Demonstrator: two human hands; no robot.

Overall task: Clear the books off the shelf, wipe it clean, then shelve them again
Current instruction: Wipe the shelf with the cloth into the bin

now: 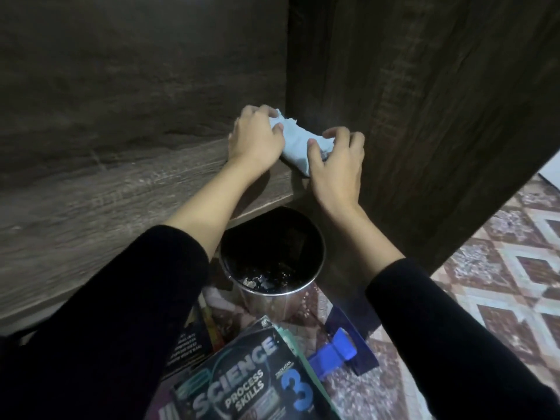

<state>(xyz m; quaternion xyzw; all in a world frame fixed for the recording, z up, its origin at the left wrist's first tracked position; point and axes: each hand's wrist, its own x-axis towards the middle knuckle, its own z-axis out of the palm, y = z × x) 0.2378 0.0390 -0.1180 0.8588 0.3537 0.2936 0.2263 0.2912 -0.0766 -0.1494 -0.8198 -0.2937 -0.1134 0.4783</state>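
Dark wooden shelf [121, 192], patterned floor [500, 268], left hand [257, 137] and right hand [336, 165] gripping pale cloth [295, 140]

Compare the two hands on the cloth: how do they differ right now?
The left hand grips the far end of the blue cloth, close to the back wall; the right hand grips its near end, by the front edge of the shelf. The right hand is beside the side panel; the left hand is farther from it. Both curl thumb and fingers round the cloth.
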